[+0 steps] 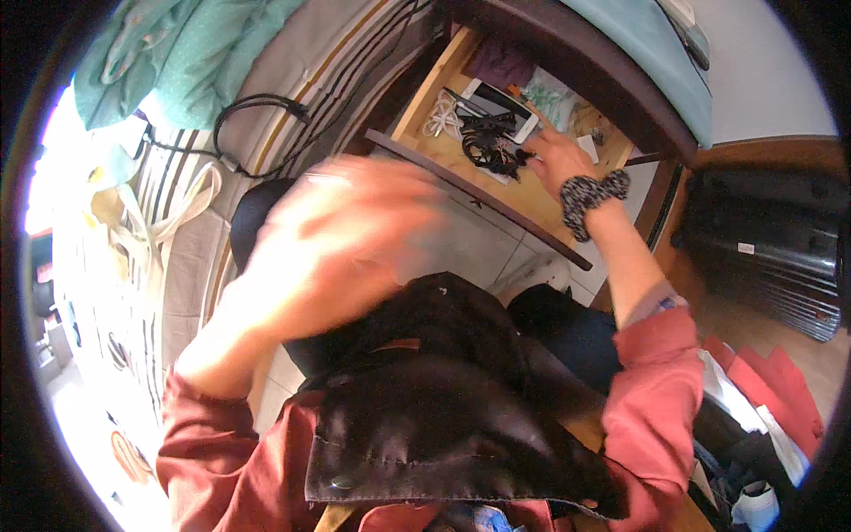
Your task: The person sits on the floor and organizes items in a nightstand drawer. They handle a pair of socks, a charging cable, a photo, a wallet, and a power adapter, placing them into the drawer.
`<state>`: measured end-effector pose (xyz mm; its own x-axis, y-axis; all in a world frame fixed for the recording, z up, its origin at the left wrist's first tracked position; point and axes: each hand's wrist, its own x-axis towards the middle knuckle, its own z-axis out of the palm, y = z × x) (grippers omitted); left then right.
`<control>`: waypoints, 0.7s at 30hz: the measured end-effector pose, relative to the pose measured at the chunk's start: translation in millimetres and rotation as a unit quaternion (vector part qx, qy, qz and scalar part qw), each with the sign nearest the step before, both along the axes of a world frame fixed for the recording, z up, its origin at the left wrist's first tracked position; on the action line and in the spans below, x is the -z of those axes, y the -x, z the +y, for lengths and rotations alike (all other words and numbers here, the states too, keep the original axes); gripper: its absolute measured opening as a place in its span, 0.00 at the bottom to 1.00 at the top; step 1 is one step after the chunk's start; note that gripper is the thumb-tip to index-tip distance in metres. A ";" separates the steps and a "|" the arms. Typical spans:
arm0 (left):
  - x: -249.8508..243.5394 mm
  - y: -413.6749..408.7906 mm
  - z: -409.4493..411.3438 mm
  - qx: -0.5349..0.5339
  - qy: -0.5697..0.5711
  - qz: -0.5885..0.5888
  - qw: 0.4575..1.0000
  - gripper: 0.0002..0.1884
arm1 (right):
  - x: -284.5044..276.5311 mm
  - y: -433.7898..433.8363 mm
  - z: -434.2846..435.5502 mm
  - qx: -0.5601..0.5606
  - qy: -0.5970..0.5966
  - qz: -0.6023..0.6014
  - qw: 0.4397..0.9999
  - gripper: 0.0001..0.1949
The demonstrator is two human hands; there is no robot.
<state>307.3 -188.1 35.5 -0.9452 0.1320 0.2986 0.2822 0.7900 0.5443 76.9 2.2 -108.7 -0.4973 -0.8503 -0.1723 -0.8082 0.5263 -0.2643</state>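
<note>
Blurred by motion, my left hand (352,246) hovers above my lap, in front of the drawer; whether it holds anything cannot be made out. My right hand (562,159) reaches into the open wooden drawer (542,199), fingers apart beside a white smartphone (527,128) and a bundle of black cable (488,146). A coiled white cable (440,118) lies at the drawer's left side. Beyond the phone is a clear plastic bag (552,93) with pale green contents. A dark leather-like bag or flap (425,425) covers my lap.
A striped bed cover (292,60) lies to the left with a black cable (249,103) on it. Teal fabric (206,60) is heaped there. At right stands a glossy black appliance or case (764,246), above folded red cloth (778,386). The cabinet top (572,53) overhangs the drawer.
</note>
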 end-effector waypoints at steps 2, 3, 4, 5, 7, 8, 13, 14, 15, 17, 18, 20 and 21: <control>20.6 31.9 36.8 0.182 -0.016 -0.028 0.983 0.13 | 15.0 -0.8 -32.9 0.006 0.082 0.009 0.997 0.14; 41.8 40.5 56.0 0.242 0.001 -0.018 0.970 0.10 | 24.9 -2.4 -49.9 0.011 0.121 0.016 0.992 0.14; 64.6 51.9 70.4 0.272 -0.063 0.009 0.960 0.09 | 40.3 -4.5 -62.6 0.017 0.127 0.037 0.991 0.14; 82.8 55.2 79.8 0.238 -0.059 -0.016 0.969 0.08 | 52.1 -6.8 -73.0 0.022 0.133 0.058 0.989 0.14; 92.8 55.4 80.8 0.184 0.106 -0.019 0.977 0.06 | 57.8 -6.2 -71.1 0.005 0.066 0.110 0.992 0.14; 94.0 51.0 82.0 0.184 0.099 -0.038 0.977 0.06 | 65.2 -2.2 -65.3 0.020 0.047 0.095 0.994 0.13; 88.9 41.8 67.8 0.224 0.036 -0.090 0.970 0.03 | 30.4 -1.2 -29.8 0.199 0.101 -0.184 0.957 0.10; 90.0 44.6 68.4 0.211 -0.002 -0.067 0.975 0.04 | 33.5 5.7 -10.8 0.209 0.148 -0.302 0.918 0.10; 90.2 50.3 67.0 0.193 -0.020 -0.050 0.980 0.04 | 35.1 12.5 6.1 0.217 0.198 -0.411 0.863 0.10; 91.3 58.0 66.0 0.147 -0.055 -0.027 0.987 0.05 | 14.1 7.9 17.7 0.290 0.237 -0.508 0.776 0.09; 91.0 60.4 66.8 0.127 -0.072 -0.015 0.989 0.05 | 11.4 7.7 24.4 0.314 0.278 -0.543 0.728 0.09; 91.2 60.5 69.2 0.118 -0.092 -0.006 0.989 0.06 | 8.5 10.0 35.0 0.345 0.293 -0.551 0.701 0.08; 91.9 60.8 70.0 0.112 -0.099 -0.004 0.989 0.06 | 9.6 12.1 38.5 0.352 0.269 -0.528 0.724 0.08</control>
